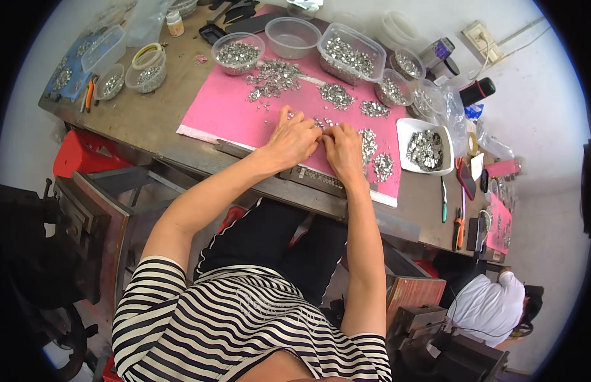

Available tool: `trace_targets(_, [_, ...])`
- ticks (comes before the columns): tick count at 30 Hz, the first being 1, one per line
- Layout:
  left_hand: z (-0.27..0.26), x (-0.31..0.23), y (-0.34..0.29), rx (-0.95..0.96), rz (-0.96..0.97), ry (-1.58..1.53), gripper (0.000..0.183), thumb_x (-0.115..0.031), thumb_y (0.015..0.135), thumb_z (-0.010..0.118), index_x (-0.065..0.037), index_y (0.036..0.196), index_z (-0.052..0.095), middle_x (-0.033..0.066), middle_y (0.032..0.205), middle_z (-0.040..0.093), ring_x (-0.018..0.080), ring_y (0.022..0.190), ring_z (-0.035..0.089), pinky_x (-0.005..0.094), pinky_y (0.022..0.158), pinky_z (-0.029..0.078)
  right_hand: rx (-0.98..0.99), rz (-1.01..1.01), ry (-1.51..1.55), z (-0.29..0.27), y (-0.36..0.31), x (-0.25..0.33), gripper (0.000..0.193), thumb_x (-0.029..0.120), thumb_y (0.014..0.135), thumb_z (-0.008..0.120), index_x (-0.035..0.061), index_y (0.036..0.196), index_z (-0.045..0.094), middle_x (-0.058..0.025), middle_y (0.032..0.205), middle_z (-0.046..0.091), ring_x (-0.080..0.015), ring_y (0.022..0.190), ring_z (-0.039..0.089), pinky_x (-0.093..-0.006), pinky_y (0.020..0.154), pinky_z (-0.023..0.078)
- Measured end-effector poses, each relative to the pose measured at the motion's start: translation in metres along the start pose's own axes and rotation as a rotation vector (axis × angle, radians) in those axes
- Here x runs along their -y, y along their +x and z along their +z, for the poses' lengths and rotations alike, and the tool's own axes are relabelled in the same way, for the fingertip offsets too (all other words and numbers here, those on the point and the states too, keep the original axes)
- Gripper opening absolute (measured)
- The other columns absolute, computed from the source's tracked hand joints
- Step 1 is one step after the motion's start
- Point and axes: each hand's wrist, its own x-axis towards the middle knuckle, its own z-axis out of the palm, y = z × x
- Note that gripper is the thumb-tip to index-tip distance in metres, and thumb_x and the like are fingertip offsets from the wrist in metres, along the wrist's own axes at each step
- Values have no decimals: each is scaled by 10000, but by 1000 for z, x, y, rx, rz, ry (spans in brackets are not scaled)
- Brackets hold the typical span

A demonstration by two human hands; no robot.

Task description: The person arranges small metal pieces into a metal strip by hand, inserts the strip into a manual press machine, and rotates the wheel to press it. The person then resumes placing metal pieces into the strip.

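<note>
Fingers (284, 113) of my left hand (297, 137) and right hand (343, 148) are resting curled near silver pieces (325, 121) on the pink mat (222, 114), holding what I cannot tell, and I'm risking scattering the neighbouring pile (369, 145) if the right drifts outward.

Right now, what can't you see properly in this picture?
Head view: whatever's under the left hand, hidden by that hand.
Head view: whatever's under the right hand, hidden by it.
Head view: single pieces' shapes in the metal piles, too small.
Head view: left side of the dark machine, lost in the dark rim.
</note>
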Motion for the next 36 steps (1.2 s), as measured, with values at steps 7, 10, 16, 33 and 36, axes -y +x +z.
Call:
trace_targets(7, [-8,-35,-15,-116,114,-273,95,-181,825,714,-98,852,676,55,859,636,258,935,590,532,1019,346,-56,161,201,-44,-54,8,37,54,901,667,27,923,660,-119,890,623,-309,866,605,-421,809,421])
trace_targets(10, [-6,-53,-27,-118,134,-316,116,-182,822,720,-92,884,679,60,870,626,263,943,584,497,1019,371,-73,209,257,-52,-83,17,28,26,915,655,5,934,655,-128,906,641,-307,840,620,-404,775,455])
trace_targets(16, [11,-67,-33,-166,145,-277,131,-179,834,715,-79,916,697,70,895,624,266,952,581,510,1029,375,-209,154,188,-43,-102,25,61,8,899,670,24,957,659,-107,943,638,-297,891,594,-402,809,430])
trace_targets(33, [-97,31,-122,-192,-265,9,396,-233,761,820,-145,1134,723,58,1152,621,271,1124,538,450,1006,338,-224,288,386,-42,-108,22,153,3,925,660,-1,1077,672,-101,982,651,-208,896,634,-305,811,494])
trace_targets(36, [-93,41,-129,-257,-191,162,399,-224,774,809,-150,1153,712,59,1135,621,272,1114,541,441,1013,337,-224,270,359,-41,-106,25,165,3,910,676,2,1074,668,-107,968,658,-233,900,634,-333,818,496])
